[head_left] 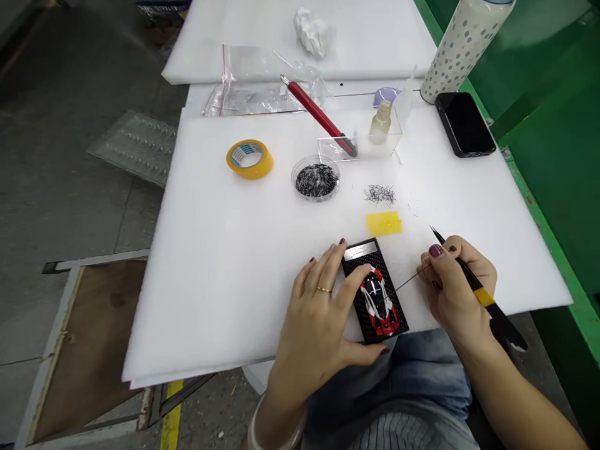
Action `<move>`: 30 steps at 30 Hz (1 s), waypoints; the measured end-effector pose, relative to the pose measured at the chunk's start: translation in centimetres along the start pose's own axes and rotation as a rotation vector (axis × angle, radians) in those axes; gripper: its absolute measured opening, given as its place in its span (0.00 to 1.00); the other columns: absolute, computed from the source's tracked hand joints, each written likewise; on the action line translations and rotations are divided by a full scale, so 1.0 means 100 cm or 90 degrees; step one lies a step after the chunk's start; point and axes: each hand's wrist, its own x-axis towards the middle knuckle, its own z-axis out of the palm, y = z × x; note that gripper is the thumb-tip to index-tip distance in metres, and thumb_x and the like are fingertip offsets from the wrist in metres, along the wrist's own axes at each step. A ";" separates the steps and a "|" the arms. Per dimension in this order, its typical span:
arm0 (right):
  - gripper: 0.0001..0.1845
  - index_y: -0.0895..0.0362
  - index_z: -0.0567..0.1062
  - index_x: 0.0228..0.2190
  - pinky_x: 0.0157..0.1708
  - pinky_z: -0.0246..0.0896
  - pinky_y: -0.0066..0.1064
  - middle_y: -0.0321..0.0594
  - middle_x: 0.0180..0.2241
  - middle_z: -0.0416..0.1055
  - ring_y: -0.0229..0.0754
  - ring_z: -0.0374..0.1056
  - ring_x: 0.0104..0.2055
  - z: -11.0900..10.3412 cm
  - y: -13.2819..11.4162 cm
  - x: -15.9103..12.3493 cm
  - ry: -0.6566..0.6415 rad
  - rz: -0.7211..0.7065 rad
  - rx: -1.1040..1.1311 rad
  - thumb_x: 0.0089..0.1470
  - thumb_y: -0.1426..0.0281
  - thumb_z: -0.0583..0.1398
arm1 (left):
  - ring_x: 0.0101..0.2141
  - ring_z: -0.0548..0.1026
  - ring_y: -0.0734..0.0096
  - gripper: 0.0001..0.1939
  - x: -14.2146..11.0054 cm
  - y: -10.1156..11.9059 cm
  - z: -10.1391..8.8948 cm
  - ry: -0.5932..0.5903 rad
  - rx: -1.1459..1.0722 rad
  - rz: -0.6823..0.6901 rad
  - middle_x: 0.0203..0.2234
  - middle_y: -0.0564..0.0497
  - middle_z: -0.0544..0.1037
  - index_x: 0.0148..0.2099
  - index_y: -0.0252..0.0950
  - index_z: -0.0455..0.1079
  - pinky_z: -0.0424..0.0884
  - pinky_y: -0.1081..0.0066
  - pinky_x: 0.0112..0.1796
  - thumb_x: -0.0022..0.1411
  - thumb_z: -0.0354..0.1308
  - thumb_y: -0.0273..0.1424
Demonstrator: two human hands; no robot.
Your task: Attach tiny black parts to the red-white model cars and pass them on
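Observation:
Near the front edge of the foam-covered table lies a black base with a silver label, and on it a small red, white and black model car [377, 300]. My left hand [319, 312] grips this base, with the index fingertip on one end of the car and the thumb along the near edge. In my right hand [454, 281] a thin dark needle-like rod [412, 277] is pinched, its tip reaching the car's side. Black tweezers [482, 294] with a yellow band are held in that same hand, pointing away from the car.
Beyond the hands are a yellow tape piece [384, 223], loose black slivers [380, 194], a round dish [316, 180] of slivers and a tape roll [250, 159]. Farther back stand a red pen [321, 115], a small glass bottle [380, 124], a phone [465, 124] and a dotted flask [464, 50].

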 end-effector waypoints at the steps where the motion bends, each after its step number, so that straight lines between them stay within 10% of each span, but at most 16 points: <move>1: 0.21 0.51 0.62 0.26 0.18 0.39 0.30 0.27 0.17 0.55 0.33 0.45 0.19 0.000 0.000 -0.001 0.004 0.000 -0.007 0.59 0.60 0.68 | 0.65 0.65 0.39 0.57 0.000 0.000 0.000 0.000 -0.001 -0.002 0.69 0.32 0.62 0.66 0.39 0.59 0.59 0.49 0.63 0.39 0.76 0.55; 9: 0.23 0.52 0.62 0.22 0.19 0.41 0.30 0.28 0.17 0.57 0.32 0.47 0.18 0.003 -0.011 0.004 0.019 -0.029 0.016 0.58 0.62 0.68 | 0.65 0.65 0.38 0.57 0.000 -0.001 0.000 -0.001 -0.005 -0.002 0.70 0.32 0.61 0.66 0.38 0.60 0.60 0.48 0.63 0.38 0.77 0.55; 17: 0.17 0.48 0.69 0.22 0.24 0.49 0.37 0.33 0.18 0.61 0.41 0.54 0.21 0.032 -0.083 0.113 0.067 -0.556 -0.371 0.62 0.62 0.63 | 0.65 0.65 0.36 0.61 0.002 0.000 0.003 0.005 0.006 0.019 0.67 0.30 0.66 0.64 0.36 0.59 0.61 0.44 0.60 0.32 0.79 0.52; 23: 0.15 0.49 0.67 0.25 0.29 0.51 0.35 0.31 0.20 0.61 0.38 0.53 0.23 0.070 -0.082 0.177 0.023 -0.556 -0.458 0.64 0.63 0.61 | 0.63 0.69 0.37 0.57 0.004 0.002 0.005 0.044 0.015 0.042 0.64 0.31 0.70 0.64 0.35 0.60 0.63 0.44 0.58 0.35 0.76 0.52; 30: 0.30 0.51 0.78 0.37 0.30 0.57 0.37 0.35 0.21 0.70 0.41 0.62 0.23 0.049 -0.069 0.161 -0.067 -0.441 -0.334 0.62 0.39 0.54 | 0.64 0.69 0.38 0.52 0.003 0.001 0.004 0.056 -0.007 0.039 0.65 0.30 0.69 0.64 0.35 0.61 0.65 0.43 0.58 0.40 0.75 0.48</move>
